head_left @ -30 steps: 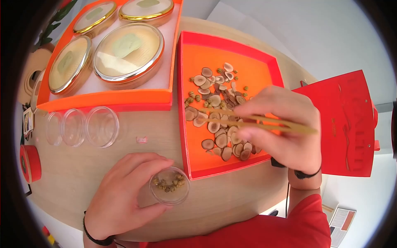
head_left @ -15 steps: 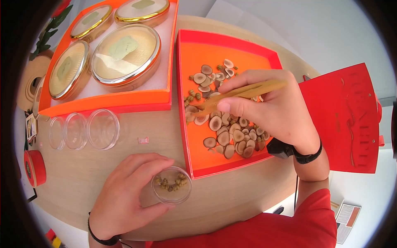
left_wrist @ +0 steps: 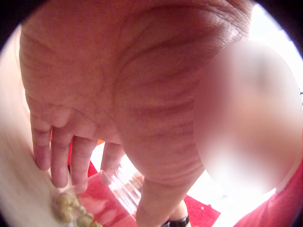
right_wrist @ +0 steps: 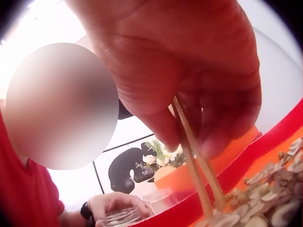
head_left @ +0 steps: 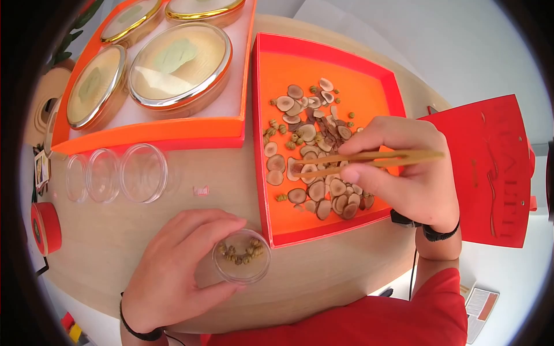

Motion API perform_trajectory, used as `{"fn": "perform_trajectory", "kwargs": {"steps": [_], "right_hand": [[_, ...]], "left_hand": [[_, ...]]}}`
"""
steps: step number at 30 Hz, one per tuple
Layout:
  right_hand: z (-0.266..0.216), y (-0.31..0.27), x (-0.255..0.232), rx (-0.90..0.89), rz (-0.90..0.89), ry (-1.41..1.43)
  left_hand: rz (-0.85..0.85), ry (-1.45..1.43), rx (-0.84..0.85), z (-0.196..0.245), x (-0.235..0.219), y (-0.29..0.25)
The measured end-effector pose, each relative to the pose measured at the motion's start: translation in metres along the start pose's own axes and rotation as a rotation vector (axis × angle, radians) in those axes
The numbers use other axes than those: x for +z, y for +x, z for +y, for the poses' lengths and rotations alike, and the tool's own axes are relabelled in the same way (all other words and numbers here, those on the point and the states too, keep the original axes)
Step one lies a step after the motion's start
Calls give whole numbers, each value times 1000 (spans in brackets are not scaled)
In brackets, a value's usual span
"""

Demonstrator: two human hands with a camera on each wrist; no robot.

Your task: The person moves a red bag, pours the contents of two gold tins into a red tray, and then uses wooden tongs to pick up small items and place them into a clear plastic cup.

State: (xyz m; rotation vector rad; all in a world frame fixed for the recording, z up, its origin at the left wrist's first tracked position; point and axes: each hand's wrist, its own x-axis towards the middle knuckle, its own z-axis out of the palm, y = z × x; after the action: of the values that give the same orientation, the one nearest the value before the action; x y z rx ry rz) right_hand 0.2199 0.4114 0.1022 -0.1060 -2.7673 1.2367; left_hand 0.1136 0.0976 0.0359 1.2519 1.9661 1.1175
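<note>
My left hand (head_left: 173, 265) holds a small clear round jar (head_left: 242, 274) between thumb and fingers, close to the front left corner of the red tray. Several knobbly greenish-brown pieces (head_left: 234, 255) lie in the jar. In my right hand (head_left: 407, 173) is a pair of wooden tweezers (head_left: 378, 155), pinched between thumb and fingers. The tweezer tips stand apart over the dried round slices (head_left: 317, 189) in the orange-floored tray (head_left: 262, 216). More knobbly pieces (head_left: 281, 198) lie among the slices and along the left side. The right wrist view shows the tips down at the slices.
Several clear round containers (head_left: 144, 173) stand left of the tray. Behind them, an orange box (head_left: 156, 130) holds large oval lidded tins (head_left: 179, 66). A small pink packet (head_left: 201, 190) lies on the table (head_left: 219, 167). A red bag (head_left: 479, 167) is at the right.
The tweezers dipped to the tray's left side with tips together, then came back right with tips apart. A knobbly piece now lies at the lower left. The left hand holds the jar in place.
</note>
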Motion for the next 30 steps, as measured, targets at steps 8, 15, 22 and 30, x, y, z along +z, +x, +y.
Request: {"fn": "perform_trajectory", "kwargs": {"steps": [8,15,22,30], "right_hand": [[-3,-8,7,-314,-117,-11],[-4,-4,12,-388,-212,-66],[-3,-5,17,-442,-184,-107],[-18,0,4,-644,-218,89]], "left_hand": [[-5,-8,17,-4,1,1],[-15,-26,-2,0,-3,0],[-8,-36,0,1,-4,0],[25,-12,12,-4,0,-3]]}}
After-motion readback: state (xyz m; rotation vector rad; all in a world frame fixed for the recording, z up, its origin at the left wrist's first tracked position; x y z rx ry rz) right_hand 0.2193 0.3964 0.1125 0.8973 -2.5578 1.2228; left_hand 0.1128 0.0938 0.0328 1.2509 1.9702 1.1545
